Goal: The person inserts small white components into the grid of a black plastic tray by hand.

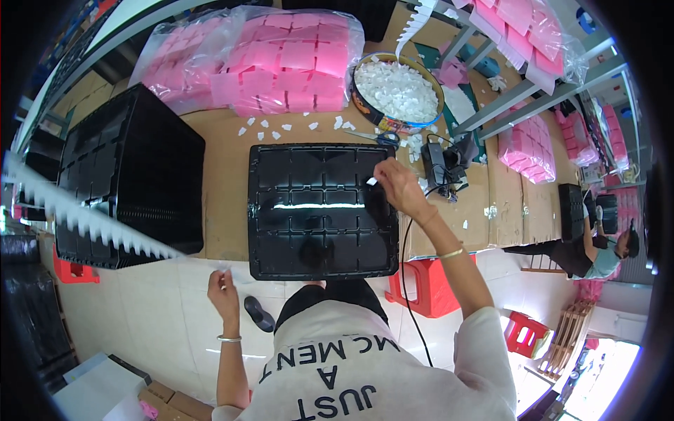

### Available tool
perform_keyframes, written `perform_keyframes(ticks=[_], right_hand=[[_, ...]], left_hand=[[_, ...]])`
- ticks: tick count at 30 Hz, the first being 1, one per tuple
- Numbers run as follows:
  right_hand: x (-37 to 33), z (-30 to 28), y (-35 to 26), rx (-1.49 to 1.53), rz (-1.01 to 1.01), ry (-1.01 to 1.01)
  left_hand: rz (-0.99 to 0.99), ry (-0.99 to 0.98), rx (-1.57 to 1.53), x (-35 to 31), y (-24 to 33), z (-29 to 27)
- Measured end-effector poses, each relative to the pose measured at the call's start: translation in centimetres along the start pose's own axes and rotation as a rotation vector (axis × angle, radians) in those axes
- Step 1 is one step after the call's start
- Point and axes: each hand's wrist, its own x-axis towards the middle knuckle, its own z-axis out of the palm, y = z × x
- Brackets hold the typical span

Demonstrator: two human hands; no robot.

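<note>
A black compartmented tray (323, 242) lies flat at the bench's front edge, a bright streak of light reflected across it. Over its far right corner, my right hand (399, 188) is closed in a pinch on a small white piece (372, 181). My left hand (223, 293) is off to the left of the tray, beyond the bench edge, its fingers closed. From those fingers a long white toothed strip (91, 214) runs up to the left; its end at the fingertips looks thin and pale.
A tall stack of black trays (133, 175) stands left. Behind are bagged pink pieces (288, 63), a round tub of white scraps (397, 91), scissors (382, 138) and a black device with a cable (439, 165). Red stools (425, 288) stand below. Another person (597, 245) works far right.
</note>
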Motion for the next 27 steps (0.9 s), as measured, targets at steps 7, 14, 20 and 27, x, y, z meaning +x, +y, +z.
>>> perform_keyframes(ticks=[7,14,20,27], right_hand=[[3.4,1.4,6.4,-0.287,-0.001,-0.070],[3.8,2.5,8.1,-0.346,-0.076,-0.073],[3.9,2.6,7.6,-0.343,-0.087,-0.076],[0.2,4.4,6.2,-0.338,-0.279,-0.052]], left_hand=[[-0.199,-0.006,-0.050,-1.1,-0.2,-0.9],[-0.314,-0.026,-0.254,0.4,7.0,0.1],[-0.359,-0.145,-0.396,2.3,10.7,1.1],[-0.348,-0.212,-0.502,3.2,12.5,1.7]])
